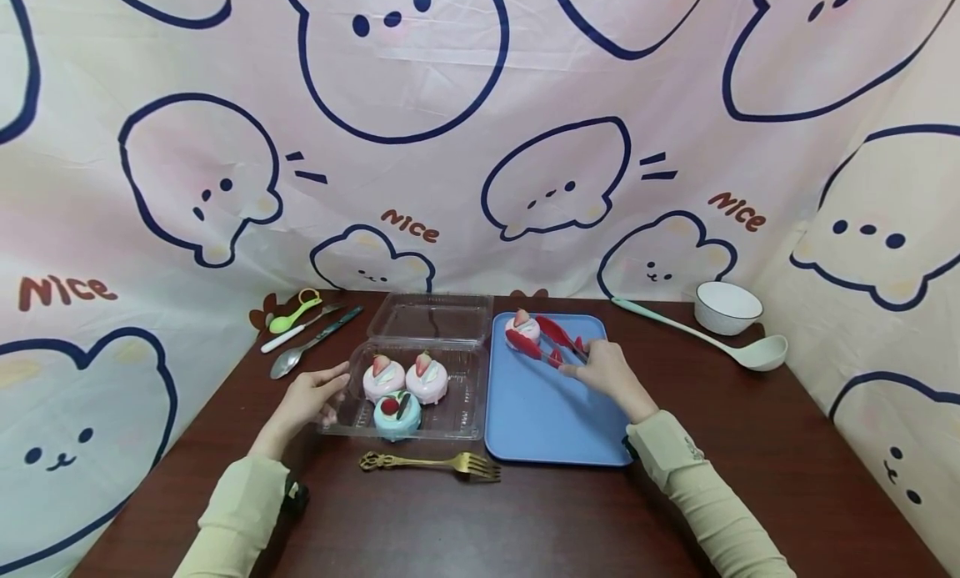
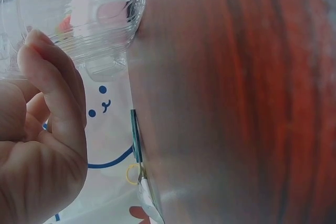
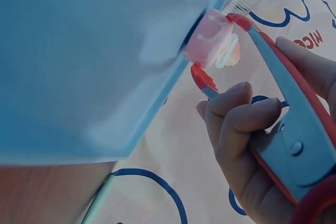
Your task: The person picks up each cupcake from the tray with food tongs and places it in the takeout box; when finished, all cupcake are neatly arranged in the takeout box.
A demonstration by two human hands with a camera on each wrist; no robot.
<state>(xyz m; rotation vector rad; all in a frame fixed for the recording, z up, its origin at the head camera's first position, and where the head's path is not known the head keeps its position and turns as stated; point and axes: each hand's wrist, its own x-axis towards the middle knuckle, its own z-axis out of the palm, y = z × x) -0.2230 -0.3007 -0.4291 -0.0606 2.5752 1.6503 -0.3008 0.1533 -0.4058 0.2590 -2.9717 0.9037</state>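
My right hand (image 1: 609, 369) holds red-tipped metal tongs (image 3: 289, 140), whose spread tips lie on either side of a pink cake (image 3: 207, 38) topped with a strawberry. That cake sits near the far left corner of the blue tray (image 1: 555, 419). At the left edge of an open clear plastic box (image 1: 468, 394), my left hand (image 1: 303, 403) has its fingers bent and grips the rim. Inside the box stand two pink strawberry cakes (image 1: 384, 381) and, nearer to me, one light blue cake (image 1: 397, 419) with a red berry on top.
A gold fork (image 1: 427, 462) lies in front of the box. Back left are a spoon (image 1: 288, 361), a white-handled utensil (image 1: 281, 339) and a yellow-green spoon (image 1: 288, 321). Back right are a ladle (image 1: 761, 354) and a white bowl (image 1: 726, 308). A printed cloth (image 1: 450, 186) hangs behind the table.
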